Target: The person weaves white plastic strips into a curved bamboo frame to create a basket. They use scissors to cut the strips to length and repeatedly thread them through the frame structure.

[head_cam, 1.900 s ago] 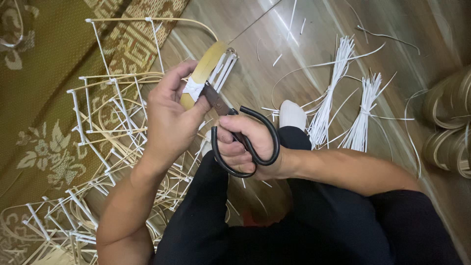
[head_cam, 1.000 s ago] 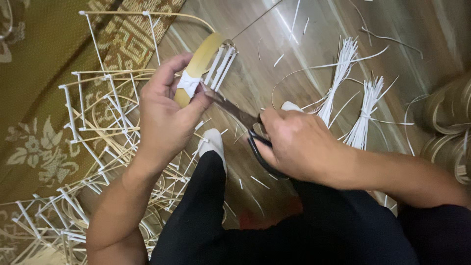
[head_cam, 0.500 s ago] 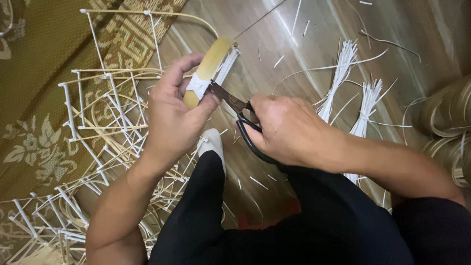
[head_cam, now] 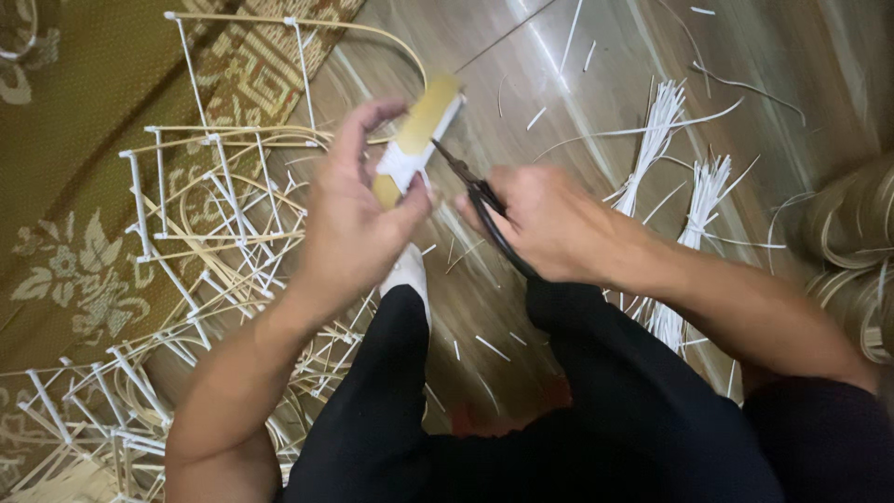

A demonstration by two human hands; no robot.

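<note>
Head view, reading from the left: a patterned olive mat lies under a heap of open frames made of thin pale strips tied at the joints with white binding. They look light and springy, easily bent out of shape. Next comes the left hand, closed around a flat yellowish strip wrapped with white binding, thumb and fingers pinching it near its lower end so the upper end stands free above the wooden floor. That piece looks thin, stiff along its length yet flexible, and smooth — best held as here, close to where the blades meet it. The right hand is curled shut through the loops of black scissors, whose tips touch the binding just beside the left thumb. Farther right, bundles of white strips lie on the floor, with coils of flat cane at the edge.
</note>
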